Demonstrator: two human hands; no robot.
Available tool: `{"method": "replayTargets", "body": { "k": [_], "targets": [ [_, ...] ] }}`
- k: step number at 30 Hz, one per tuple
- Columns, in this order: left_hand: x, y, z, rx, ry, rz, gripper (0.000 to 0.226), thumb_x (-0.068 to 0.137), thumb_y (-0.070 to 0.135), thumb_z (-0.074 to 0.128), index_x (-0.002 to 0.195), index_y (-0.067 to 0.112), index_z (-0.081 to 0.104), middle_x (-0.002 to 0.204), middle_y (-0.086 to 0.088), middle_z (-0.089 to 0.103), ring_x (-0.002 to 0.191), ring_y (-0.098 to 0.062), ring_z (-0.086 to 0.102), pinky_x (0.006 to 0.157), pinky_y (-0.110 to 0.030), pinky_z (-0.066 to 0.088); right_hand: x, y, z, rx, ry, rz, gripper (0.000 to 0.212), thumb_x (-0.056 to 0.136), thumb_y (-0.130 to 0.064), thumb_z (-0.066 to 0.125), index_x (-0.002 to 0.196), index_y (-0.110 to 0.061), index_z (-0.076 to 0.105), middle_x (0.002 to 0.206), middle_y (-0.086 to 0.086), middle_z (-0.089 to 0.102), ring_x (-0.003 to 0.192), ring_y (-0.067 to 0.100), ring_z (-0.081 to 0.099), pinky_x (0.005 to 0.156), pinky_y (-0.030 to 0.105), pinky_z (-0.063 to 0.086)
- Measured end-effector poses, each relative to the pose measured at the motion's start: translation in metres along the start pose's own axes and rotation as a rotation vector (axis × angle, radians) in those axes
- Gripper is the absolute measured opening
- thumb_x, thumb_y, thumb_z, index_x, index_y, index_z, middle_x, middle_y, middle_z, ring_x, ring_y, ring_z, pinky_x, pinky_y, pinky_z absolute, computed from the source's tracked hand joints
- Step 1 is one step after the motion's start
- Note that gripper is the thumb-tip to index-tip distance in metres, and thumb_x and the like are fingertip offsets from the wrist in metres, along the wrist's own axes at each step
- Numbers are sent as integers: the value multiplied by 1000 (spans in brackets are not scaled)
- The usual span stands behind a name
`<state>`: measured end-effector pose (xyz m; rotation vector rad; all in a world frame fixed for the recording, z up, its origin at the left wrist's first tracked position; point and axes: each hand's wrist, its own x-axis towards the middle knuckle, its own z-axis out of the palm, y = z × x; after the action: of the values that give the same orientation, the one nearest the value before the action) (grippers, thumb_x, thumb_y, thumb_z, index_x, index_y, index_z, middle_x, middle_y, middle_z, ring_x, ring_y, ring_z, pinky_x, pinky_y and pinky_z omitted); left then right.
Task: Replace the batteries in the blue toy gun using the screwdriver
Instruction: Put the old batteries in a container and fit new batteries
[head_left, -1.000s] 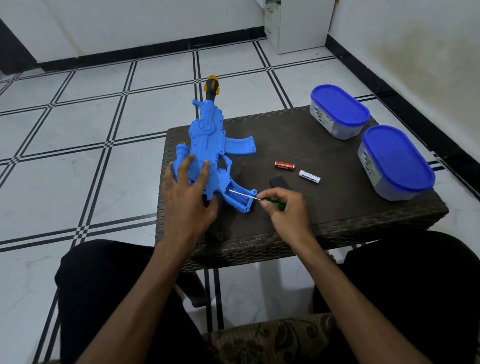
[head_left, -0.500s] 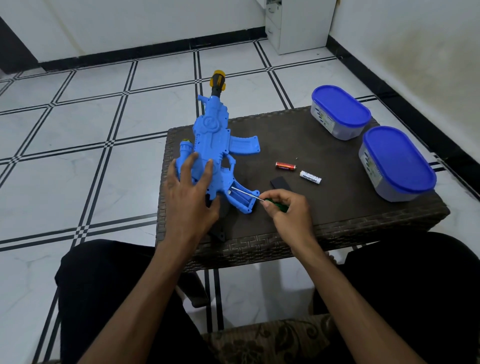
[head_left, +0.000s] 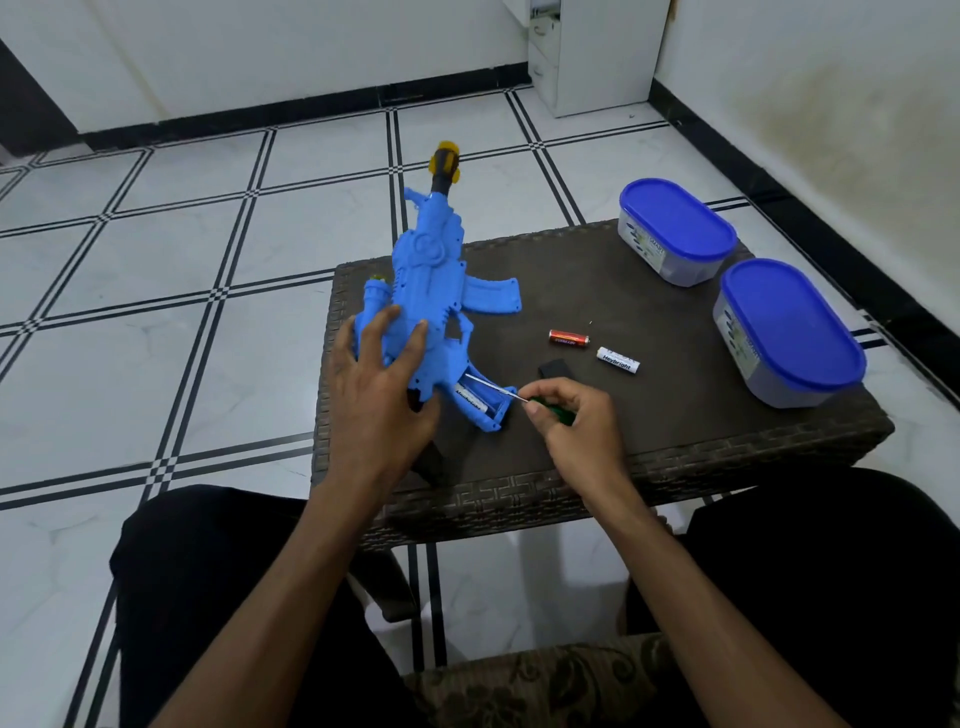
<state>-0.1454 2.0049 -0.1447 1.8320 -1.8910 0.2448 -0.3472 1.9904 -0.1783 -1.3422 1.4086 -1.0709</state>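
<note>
The blue toy gun (head_left: 428, 291) is lying on the left part of the dark woven table (head_left: 675, 441), its yellow-tipped barrel sticking out past the far edge over the tiled floor. The left hand (head_left: 382, 400) is pressing down on the gun's body, fingers spread apart and fairly straight, thumb tucked by the grip. The right hand (head_left: 576, 421) is pinching the green-handled screwdriver (head_left: 524, 399), fingers curled tight round the handle, and the thin metal shaft is reaching into the open battery compartment (head_left: 480, 397) in the gun's grip. 1 white battery (head_left: 470, 399) is sitting in that compartment. On the table to the right, 2 loose cells are lying near each other: a red battery (head_left: 569, 339) and a white Heybright battery (head_left: 617, 360). A small black cover (head_left: 555, 368) is resting just beside them, close to the right hand. 2 blue-lidded containers (head_left: 675, 228) (head_left: 789, 327) are standing at the table's right side.
</note>
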Motion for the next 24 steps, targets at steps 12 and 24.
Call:
{"method": "replayTargets", "body": {
  "k": [12,24],
  "targets": [
    [-15,-21,31,-297,-218,-266,73,75,38,76,141,25,49,150,-1,36,137,-25,33,109,-49,37,13,-15,-4,-217,-91,-165,26,77,-11,79,95,-24,66,89,-7,69,84,0,63,72,5,43],
    [-20,-23,26,-317,-228,-169,79,73,62,64,139,21,52,153,-1,36,147,-23,17,118,-43,22,27,-26,16,225,-165,-129,7,89,-6,68,93,-11,68,97,14,72,86,9,68,75,28,59]
  ]
}}
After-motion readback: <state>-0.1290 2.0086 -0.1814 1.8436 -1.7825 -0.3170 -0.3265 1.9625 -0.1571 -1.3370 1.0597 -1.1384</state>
